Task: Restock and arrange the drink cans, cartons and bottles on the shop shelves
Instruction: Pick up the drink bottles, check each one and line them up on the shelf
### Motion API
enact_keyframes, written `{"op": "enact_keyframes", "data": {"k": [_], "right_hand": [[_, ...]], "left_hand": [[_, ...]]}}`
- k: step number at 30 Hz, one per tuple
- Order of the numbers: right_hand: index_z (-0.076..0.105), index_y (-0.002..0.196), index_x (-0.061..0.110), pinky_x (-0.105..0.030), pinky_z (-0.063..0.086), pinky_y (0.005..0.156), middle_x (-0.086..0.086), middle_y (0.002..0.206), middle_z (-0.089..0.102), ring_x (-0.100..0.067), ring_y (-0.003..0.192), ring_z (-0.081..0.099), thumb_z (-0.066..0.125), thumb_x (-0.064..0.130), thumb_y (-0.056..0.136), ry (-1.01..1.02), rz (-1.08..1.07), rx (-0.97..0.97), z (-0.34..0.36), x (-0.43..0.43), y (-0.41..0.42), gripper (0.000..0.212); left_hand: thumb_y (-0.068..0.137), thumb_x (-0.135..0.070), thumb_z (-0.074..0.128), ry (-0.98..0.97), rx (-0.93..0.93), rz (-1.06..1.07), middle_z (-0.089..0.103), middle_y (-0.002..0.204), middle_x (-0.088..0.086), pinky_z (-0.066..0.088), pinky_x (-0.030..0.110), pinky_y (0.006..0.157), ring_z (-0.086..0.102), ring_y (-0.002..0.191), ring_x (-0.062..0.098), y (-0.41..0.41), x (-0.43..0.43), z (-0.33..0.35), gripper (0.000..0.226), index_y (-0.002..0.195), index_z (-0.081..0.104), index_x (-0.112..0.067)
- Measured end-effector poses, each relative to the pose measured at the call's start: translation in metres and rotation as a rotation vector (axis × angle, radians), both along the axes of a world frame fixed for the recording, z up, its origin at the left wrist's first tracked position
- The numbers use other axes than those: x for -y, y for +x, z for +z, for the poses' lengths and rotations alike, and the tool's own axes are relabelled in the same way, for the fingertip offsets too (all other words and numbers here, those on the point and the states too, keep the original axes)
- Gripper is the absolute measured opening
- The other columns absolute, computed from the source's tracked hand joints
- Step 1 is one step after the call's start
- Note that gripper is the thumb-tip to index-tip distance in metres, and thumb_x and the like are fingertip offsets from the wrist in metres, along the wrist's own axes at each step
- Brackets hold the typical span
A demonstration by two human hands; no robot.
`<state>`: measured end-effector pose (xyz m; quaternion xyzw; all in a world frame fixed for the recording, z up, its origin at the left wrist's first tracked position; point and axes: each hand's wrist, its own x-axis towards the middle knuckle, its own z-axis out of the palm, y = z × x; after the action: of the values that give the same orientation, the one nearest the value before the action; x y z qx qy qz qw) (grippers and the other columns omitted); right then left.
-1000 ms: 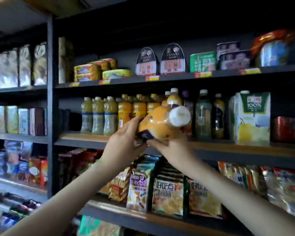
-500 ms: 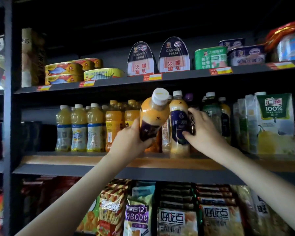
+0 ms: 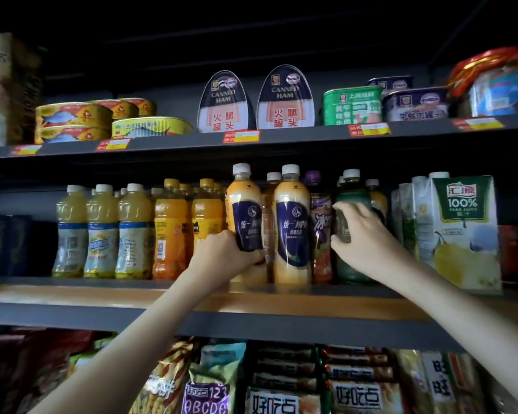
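Note:
My left hand [image 3: 222,255] grips the lower part of a milk tea bottle [image 3: 244,210] with a navy label and white cap, upright on the middle shelf [image 3: 102,297]. A matching bottle [image 3: 292,222] stands just right of it. My right hand [image 3: 362,240] curls round a green bottle [image 3: 352,192], which stands behind a purple-capped bottle [image 3: 320,228]. Orange juice bottles [image 3: 171,228] and pale yellow bottles [image 3: 102,234] line the shelf to the left.
Pear juice cartons [image 3: 461,231] stand at the right end of the middle shelf. Canned ham [image 3: 284,100] and fish tins [image 3: 72,118] fill the shelf above. Snack bags [image 3: 281,395] hang below. Dark cans sit at the far left and right.
My left hand has tipped the milk tea bottle upright and set it down on the shelf beside its twin. My right hand moved right from the twin bottle to the green bottle.

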<state>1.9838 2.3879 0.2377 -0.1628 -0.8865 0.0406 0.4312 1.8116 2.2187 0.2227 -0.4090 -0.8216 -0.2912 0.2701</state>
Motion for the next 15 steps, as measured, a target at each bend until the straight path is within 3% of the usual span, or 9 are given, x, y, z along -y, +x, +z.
{"op": "enact_keyframes", "data": {"k": [3,5,7,9,10,12,15], "right_hand": [[0.023,0.150,0.018,-0.036,0.035,0.105,-0.001,0.152,0.025,-0.023,0.139,0.028,0.051,0.020,0.097,-0.012,-0.059,-0.017,0.006,-0.023,0.012,0.060],[0.018,0.152,0.018,-0.039,0.035,0.108,-0.003,0.153,0.023,-0.025,0.140,0.027,0.051,0.021,0.098,-0.024,-0.100,0.011,0.014,-0.042,0.021,0.064],[0.012,0.153,0.018,-0.042,0.034,0.109,-0.005,0.155,0.019,-0.028,0.142,0.024,0.053,0.022,0.098,-0.042,-0.140,0.072,0.027,-0.062,0.028,0.069],[0.006,0.154,0.019,-0.044,0.032,0.109,-0.008,0.155,0.015,-0.031,0.142,0.021,0.057,0.021,0.095,-0.052,-0.182,0.111,0.040,-0.080,0.028,0.078],[0.004,0.154,0.019,-0.044,0.030,0.110,-0.010,0.155,0.014,-0.033,0.143,0.019,0.059,0.019,0.094,-0.048,-0.204,0.119,0.046,-0.088,0.026,0.082],[-0.002,0.154,0.022,-0.043,0.025,0.114,-0.010,0.156,0.008,-0.034,0.145,0.013,0.060,0.012,0.092,-0.051,-0.246,0.156,0.055,-0.100,0.016,0.089],[-0.010,0.154,0.026,-0.044,0.024,0.115,-0.009,0.160,-0.004,-0.033,0.147,0.007,0.059,0.001,0.087,-0.050,-0.281,0.215,0.058,-0.113,-0.003,0.099]], "left_hand": [[0.084,-0.060,0.058,-0.141,0.026,0.056,0.063,0.074,-0.006,0.044,0.022,0.057,0.060,0.069,0.010,-0.006,-0.010,0.007,0.038,0.080,0.061,-0.022],[0.083,-0.063,0.056,-0.199,-0.006,0.103,0.066,0.088,-0.005,0.041,0.020,0.059,0.059,0.076,0.007,-0.002,-0.015,0.010,0.040,0.092,0.063,-0.025],[0.082,-0.068,0.055,-0.239,-0.054,0.284,0.062,0.113,0.004,0.045,0.024,0.071,0.059,0.094,0.014,0.020,-0.015,0.013,0.067,0.123,0.052,-0.015],[0.080,-0.073,0.051,-0.124,-0.292,0.550,0.042,0.142,0.021,0.043,0.039,0.098,0.045,0.128,0.033,0.048,-0.022,0.018,0.100,0.145,0.023,-0.003],[0.079,-0.074,0.049,0.016,-0.457,0.553,0.034,0.148,0.025,0.037,0.048,0.105,0.036,0.135,0.041,0.062,-0.029,0.024,0.104,0.149,0.017,-0.004],[0.079,-0.069,0.049,0.212,-0.742,0.334,0.036,0.148,0.027,0.030,0.061,0.106,0.034,0.135,0.046,0.081,-0.053,0.035,0.093,0.150,0.030,-0.011],[0.074,-0.071,0.049,0.014,-0.916,0.150,0.034,0.153,0.019,0.019,0.062,0.112,0.034,0.139,0.039,0.090,-0.101,0.047,0.090,0.146,0.042,-0.017]]}}
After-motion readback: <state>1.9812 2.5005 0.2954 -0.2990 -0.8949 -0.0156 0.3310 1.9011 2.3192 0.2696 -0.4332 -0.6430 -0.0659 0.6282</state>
